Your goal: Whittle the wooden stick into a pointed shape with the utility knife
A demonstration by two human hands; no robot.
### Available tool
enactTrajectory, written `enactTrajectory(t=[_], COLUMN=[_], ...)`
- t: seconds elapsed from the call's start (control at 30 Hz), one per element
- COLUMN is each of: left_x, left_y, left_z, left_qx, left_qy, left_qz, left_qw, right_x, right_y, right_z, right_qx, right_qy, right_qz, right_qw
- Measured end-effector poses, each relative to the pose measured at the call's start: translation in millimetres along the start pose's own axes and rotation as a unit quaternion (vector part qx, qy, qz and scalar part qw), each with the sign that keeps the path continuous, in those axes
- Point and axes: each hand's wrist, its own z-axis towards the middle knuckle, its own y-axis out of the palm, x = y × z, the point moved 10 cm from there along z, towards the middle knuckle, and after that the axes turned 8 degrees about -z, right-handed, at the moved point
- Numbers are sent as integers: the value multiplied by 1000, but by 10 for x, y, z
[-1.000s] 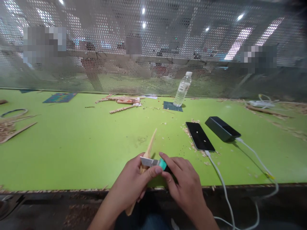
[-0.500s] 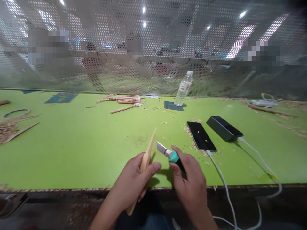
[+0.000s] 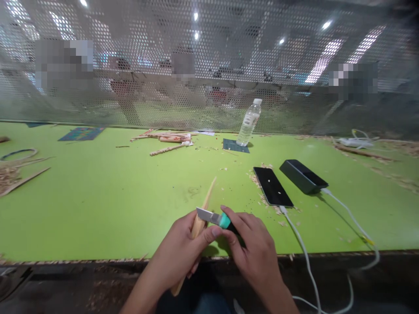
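Note:
My left hand is closed around a pale wooden stick whose pointed tip aims up and away over the green table. My right hand grips a utility knife with a teal collar. Its short silver blade lies across the stick just above my left fingers. My left thumb presses against the knife near the teal part. Both hands hover at the table's near edge.
A black phone and a dark power bank lie to the right, each with a white cable. A water bottle stands at the back. Wood sticks and shavings are scattered; a perforated metal screen backs the table.
The knife, lifted off to the right half a second ago, has come back down with its blade against the stick. The left hand and stick have barely moved.

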Motion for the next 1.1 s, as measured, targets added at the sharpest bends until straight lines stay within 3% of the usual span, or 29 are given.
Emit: enactTrajectory(t=[0.53,0.83,1.1], left_x=[-16,-19,-12], left_y=[13,7,38], left_z=[1,-14,-4], left_qx=[9,9,-34], left_qy=[-8,-10,11], left_qz=[24,8,-122], left_qw=[1000,1000,992], right_x=[121,127,243], right_y=[-83,-64,-133], right_z=[-31,-22,-68], right_qx=[71,51,75], right_qy=[65,65,116], right_qz=[-39,-37,-24], right_qw=[995,996,990])
